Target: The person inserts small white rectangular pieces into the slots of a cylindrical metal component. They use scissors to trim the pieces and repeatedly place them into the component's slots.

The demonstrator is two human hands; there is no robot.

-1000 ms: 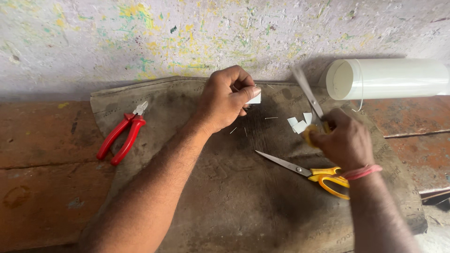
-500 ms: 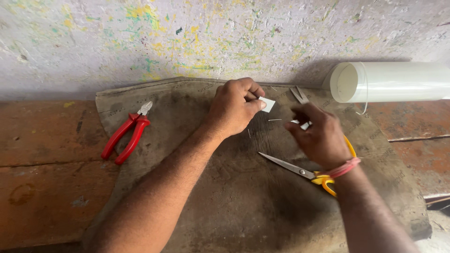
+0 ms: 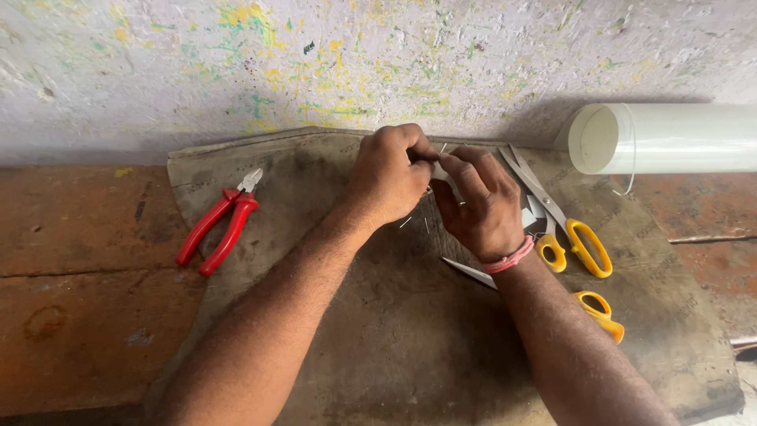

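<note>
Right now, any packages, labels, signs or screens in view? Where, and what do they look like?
No signs or screens.
Sack mat: brown-grey, spread under both hands, faint dark printing along its edges.
Plastic roll: pale cylinder lying far right against the wall, no label visible.

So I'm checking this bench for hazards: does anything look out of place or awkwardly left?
One thing: a second pair of yellow-handled scissors lies partly under the right forearm, blade tip poking out near the wrist. Small white scraps are scattered by the other scissors. The red pliers and white tube lie undisturbed.
</note>
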